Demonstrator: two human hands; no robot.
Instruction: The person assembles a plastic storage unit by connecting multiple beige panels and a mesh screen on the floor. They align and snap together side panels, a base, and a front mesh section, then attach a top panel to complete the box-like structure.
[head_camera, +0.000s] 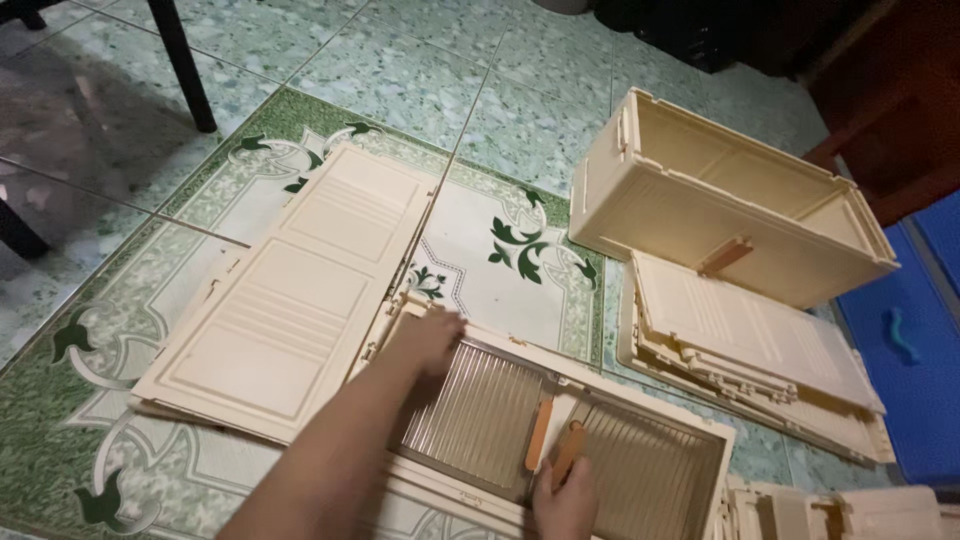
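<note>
On the tiled floor (420, 70), left hand (428, 338) lies flat on the door frame panel (560, 430), right hand (565, 500) pinches its orange handle (567, 452); one cream crate (730, 200) looks assembled, flat panels (290, 300) still loose.

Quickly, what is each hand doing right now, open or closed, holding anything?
Left hand: lies on the far edge of the door panel; grip cannot be told.
Right hand: at the near edge by the orange handles; grip cannot be told.

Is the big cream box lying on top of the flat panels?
No, the cream box stands on the tiled floor beside the stacked panels.
</note>
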